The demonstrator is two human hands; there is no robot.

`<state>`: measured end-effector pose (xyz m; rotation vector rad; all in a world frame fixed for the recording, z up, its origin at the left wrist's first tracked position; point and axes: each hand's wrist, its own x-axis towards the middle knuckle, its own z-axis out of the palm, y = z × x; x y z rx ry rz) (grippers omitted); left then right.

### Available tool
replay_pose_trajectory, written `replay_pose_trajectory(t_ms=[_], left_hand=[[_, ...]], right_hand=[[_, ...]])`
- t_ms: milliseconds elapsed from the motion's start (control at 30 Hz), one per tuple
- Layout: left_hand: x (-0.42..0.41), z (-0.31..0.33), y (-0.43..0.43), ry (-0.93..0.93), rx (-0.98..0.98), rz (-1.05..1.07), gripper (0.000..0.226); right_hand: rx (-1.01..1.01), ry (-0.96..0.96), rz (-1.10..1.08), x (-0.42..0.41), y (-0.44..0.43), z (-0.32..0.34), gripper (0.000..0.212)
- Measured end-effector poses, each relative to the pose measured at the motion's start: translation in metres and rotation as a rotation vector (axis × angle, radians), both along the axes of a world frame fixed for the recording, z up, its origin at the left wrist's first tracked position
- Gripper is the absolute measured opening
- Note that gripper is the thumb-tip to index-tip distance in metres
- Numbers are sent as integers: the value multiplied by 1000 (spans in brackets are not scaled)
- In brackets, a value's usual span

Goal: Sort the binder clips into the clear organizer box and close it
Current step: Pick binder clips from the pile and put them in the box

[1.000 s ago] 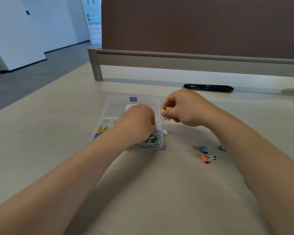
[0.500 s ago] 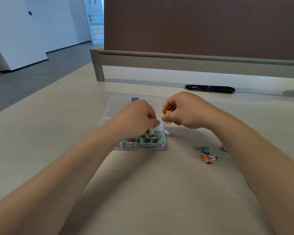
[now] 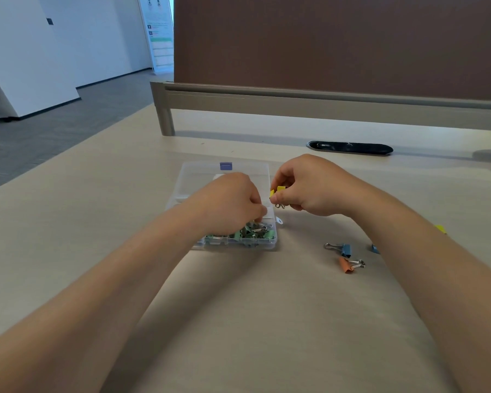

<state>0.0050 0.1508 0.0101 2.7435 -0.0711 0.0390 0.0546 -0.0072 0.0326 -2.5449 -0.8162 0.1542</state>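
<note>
Bench: pale wood bench [image 3: 238,321], both my forearms reaching across it.
Loose clips: orange binder clip [image 3: 345,265] and blue binder clip [image 3: 345,249], side by side, right of the box.
Box: clear organizer box [image 3: 270,242], green clips [image 3: 243,234] in its near compartment.
Left hand [image 3: 227,205]: curled over the box; I cannot tell what it grips.
Right hand [image 3: 306,185]: pinches a yellow binder clip [image 3: 278,191] just beside the box.
Far: black cable slot [image 3: 350,148], brown divider panel [image 3: 338,43].
</note>
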Motion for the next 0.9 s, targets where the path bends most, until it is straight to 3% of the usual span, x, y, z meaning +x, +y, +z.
replay_pose_trajectory(t_ms=[400,900], left_hand=[[1,7,2,-117,-257,128,11],[-1,5,-1,-76,-257,145,2]], right_hand=[[67,51,71,-6,8,-2,8],[-4,-40,-17,0,3,-4,9]])
